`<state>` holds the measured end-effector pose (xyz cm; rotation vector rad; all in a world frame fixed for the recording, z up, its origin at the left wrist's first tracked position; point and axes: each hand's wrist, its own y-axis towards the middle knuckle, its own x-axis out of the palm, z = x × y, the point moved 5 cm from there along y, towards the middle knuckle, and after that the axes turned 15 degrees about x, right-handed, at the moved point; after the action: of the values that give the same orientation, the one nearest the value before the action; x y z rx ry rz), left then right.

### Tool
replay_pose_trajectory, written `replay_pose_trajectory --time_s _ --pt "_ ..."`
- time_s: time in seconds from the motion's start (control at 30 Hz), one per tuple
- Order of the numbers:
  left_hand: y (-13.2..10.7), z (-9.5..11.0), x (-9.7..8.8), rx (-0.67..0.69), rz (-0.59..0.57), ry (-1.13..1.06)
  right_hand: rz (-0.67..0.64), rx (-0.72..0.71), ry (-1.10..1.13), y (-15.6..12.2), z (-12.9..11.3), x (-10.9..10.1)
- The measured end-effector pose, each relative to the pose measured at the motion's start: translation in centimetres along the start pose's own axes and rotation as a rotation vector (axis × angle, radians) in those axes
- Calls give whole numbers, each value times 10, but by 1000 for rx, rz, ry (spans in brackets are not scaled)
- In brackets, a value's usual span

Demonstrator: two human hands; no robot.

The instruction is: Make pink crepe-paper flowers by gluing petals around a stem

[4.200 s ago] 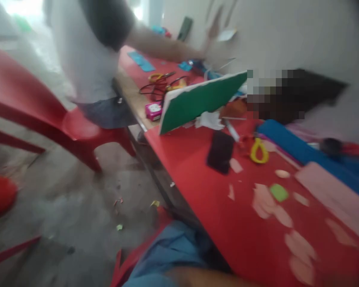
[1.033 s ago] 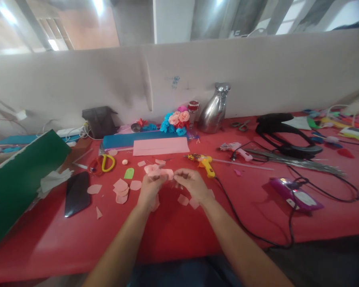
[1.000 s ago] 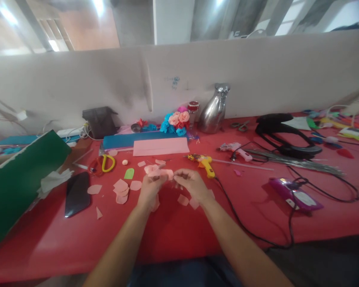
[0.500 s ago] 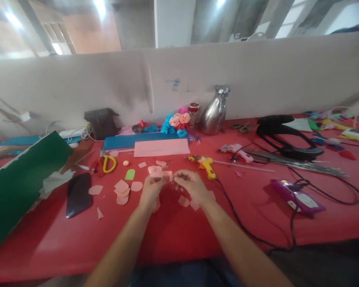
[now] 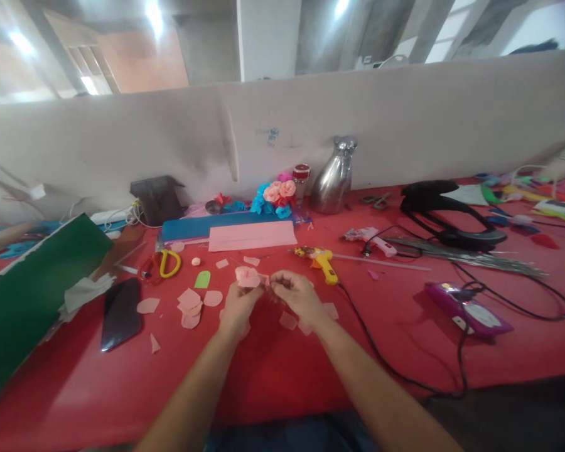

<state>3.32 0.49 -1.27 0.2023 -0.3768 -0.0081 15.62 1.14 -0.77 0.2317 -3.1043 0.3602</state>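
Both hands meet over the middle of the red table (image 5: pixel 273 376), and the pink paper flower (image 5: pixel 247 276) between them now looks rounder and more gathered than half a second ago, when it showed as a flatter strip of petals; it also sits slightly higher and more to the left hand's side. The left hand (image 5: pixel 235 304) has its fingers curled shut around the base of the flower, holding it up just off the table. The right hand (image 5: pixel 295 294) has its fingertips pinched close together right beside the flower, seemingly on a petal edge, though what they grip is too small to tell. That change suggests the petals are being wrapped in tighter. Loose pink petals (image 5: pixel 191 300) lie to the left, the yellow glue gun (image 5: pixel 321 258) sits just beyond the right hand, and yellow-handled scissors (image 5: pixel 168 263) rest farther left, near a dark phone (image 5: pixel 121 312).
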Motion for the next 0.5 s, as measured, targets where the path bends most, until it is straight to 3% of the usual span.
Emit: replay_pose_trajectory --time_s 0.33,0.5 --pt "-1 2 2 -97 60 -58 54 -25 -73 0 0 -2" --pt "7 3 -15 -108 165 -14 145 29 -101 4 5 -17"
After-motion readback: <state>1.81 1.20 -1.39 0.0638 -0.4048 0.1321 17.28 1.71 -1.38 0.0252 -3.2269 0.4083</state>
